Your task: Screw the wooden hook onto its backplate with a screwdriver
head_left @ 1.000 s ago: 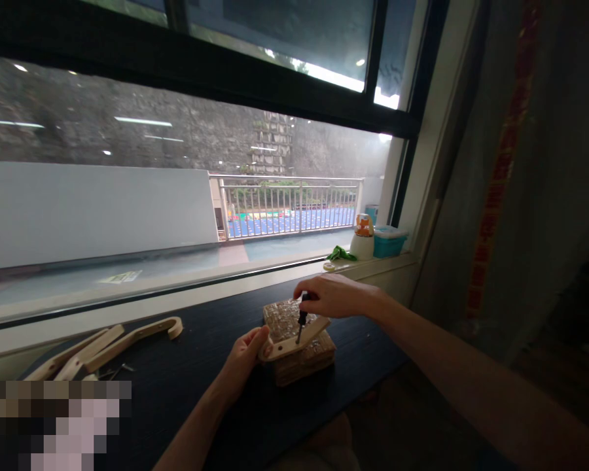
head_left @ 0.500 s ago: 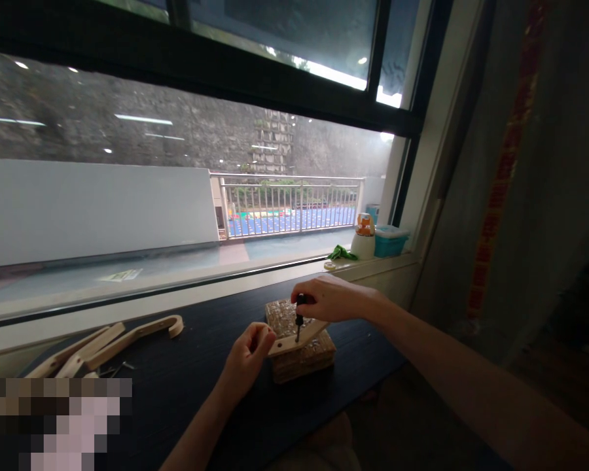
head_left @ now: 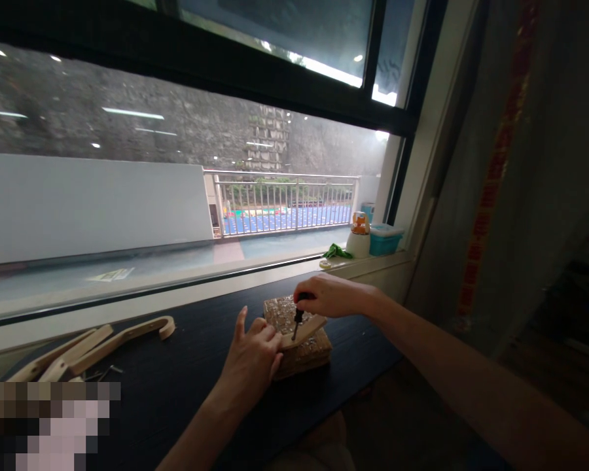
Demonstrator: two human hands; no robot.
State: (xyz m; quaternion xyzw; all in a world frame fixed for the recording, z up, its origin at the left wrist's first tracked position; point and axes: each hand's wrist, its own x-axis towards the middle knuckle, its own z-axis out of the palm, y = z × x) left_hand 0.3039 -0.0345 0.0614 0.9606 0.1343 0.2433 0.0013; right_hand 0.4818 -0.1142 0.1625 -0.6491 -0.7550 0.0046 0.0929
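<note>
My right hand [head_left: 331, 296] is closed round the black handle of a screwdriver [head_left: 299, 316]. The screwdriver leans slightly, its tip down on a pale, bent wooden piece [head_left: 308, 332]. That wooden piece lies across a brown, rough-textured block [head_left: 304, 362], which looks wrapped in clear film. My left hand [head_left: 252, 356] grips the near-left end of the wooden piece against the block, one finger sticking up. Its fingers cover that end. Whether a screw sits under the tip is too small to tell.
More bent wooden pieces [head_left: 122, 341] lie at the left of the dark table [head_left: 191, 366], with small metal bits [head_left: 108, 373] beside them. On the window sill stand a white bottle with an orange top [head_left: 358, 239], a teal tub [head_left: 385, 242] and a green cloth [head_left: 337, 251].
My left hand has opened out of its pinch and come over the end of the wooden piece, now holding it. The screwdriver has tilted a little. The view has shifted slightly.
</note>
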